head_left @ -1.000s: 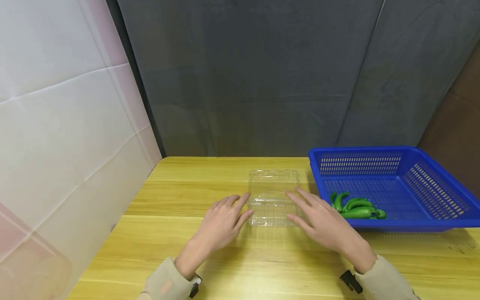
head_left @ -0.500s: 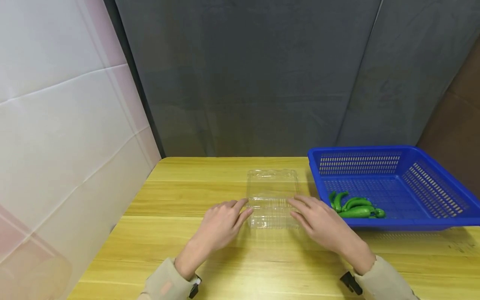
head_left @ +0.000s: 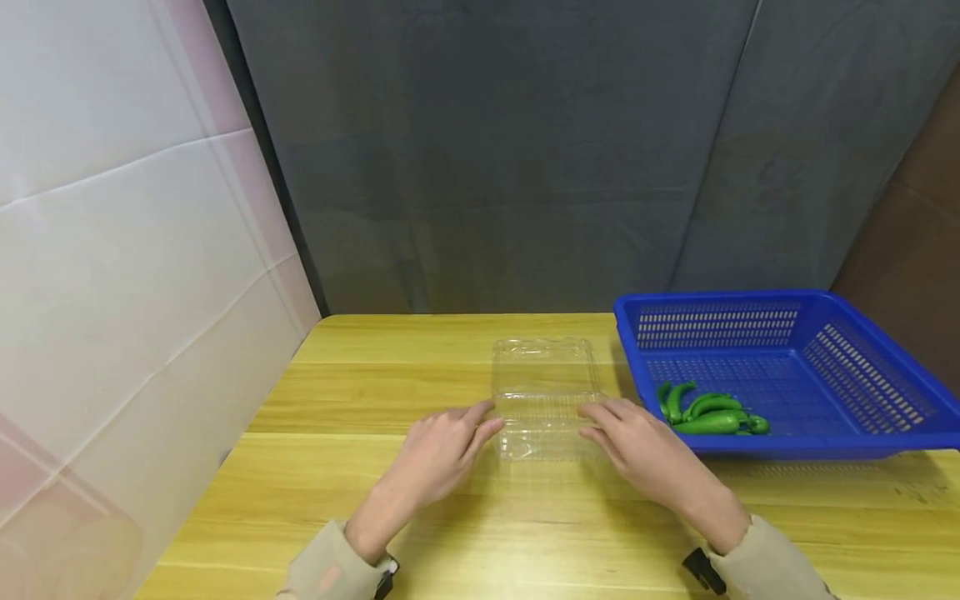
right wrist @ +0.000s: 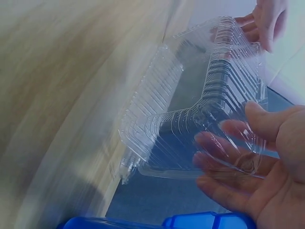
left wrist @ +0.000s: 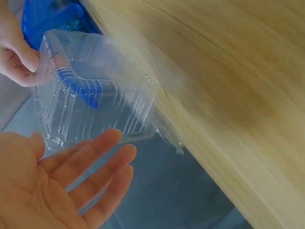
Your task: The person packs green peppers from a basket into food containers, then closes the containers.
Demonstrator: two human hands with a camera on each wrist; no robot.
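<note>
A clear, ribbed, rectangular plastic box (head_left: 546, 407) sits mid-table, its thin lid (head_left: 545, 367) spread flat toward twelve o'clock. It rests on a yellow wood-grain table (head_left: 360, 383) with pale and darker planks. At three o'clock from it stands a blue, slatted plastic basket (head_left: 832, 444), glossy green pepper-like vegetables (head_left: 712, 423) heaped in its eight-o'clock corner. Behind, at twelve, hangs a dark grey cloth screen (head_left: 487, 158); white-and-pink panels (head_left: 135, 250) rise at ten and a brown panel (head_left: 918, 208) at two.

The left hand (head_left: 442, 452), at eight o'clock from the box, is open, fingers loosely extended, their tips at its side. The right hand (head_left: 641, 446), at four, is likewise open, relaxed fingers against the opposite wall, thumb apart. Both wrists emerge from beige sleeves (head_left: 772, 562).
</note>
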